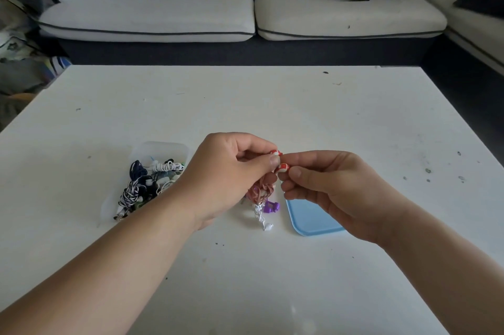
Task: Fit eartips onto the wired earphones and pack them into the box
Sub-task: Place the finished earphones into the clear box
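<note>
I am holding both grips close together over the table's middle. My left arm (pixel 109 266) is stretching in from 7 o'clock, and my right arm (pixel 436 266) from 5 o'clock. The left grip (pixel 231 171) is curling its fingers and pinching the upper earbud (pixel 275 153). At its 3 o'clock, the right grip (pixel 327 187) is pinching the lower earbud (pixel 282 168) between thumb and forefinger.

Soft, even daylight fills the frame; the white tabletop (pixel 300 116) reads bright, with faint glare at lower centre. Wide-angle bending curves the edges, and shadows stay weak.
</note>
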`<state>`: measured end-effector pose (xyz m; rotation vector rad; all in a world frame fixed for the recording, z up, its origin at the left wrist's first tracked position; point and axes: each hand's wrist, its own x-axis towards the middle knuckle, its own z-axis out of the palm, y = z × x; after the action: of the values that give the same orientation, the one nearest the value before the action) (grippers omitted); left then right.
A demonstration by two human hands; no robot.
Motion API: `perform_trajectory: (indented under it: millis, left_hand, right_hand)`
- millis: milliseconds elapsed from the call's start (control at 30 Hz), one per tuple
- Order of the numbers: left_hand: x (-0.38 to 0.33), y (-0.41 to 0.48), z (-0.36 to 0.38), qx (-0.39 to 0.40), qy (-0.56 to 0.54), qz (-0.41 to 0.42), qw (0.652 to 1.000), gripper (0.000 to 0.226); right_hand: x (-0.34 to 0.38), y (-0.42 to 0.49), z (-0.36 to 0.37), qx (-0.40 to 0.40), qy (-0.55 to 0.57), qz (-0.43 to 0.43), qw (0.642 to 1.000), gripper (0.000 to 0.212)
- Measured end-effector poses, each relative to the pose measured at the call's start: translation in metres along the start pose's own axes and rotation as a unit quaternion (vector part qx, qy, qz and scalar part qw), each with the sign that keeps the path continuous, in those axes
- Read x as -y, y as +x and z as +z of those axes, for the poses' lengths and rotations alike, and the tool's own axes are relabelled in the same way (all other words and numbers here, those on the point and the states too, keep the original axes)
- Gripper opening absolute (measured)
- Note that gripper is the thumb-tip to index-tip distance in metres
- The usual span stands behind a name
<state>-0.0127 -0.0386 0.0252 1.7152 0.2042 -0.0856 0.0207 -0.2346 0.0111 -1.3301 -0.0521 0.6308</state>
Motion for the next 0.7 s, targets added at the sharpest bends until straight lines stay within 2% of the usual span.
perform_trajectory:
  millis: [433, 700]
  left_hand:
    - [0.003, 0.004, 0.018, 0.007, 0.003, 0.011, 1.0, 0.01]
    - [0.004, 0.009, 0.033, -0.036, -0.012, -0.007, 0.999, 0.009]
  right_hand:
    - [-0.005, 0.002, -0.005, -0.039, 0.014, 0.011, 0.999, 0.017]
    - [-0.005, 0.0, -0.004, -0.055, 0.026, 0.013, 0.998, 0.016]
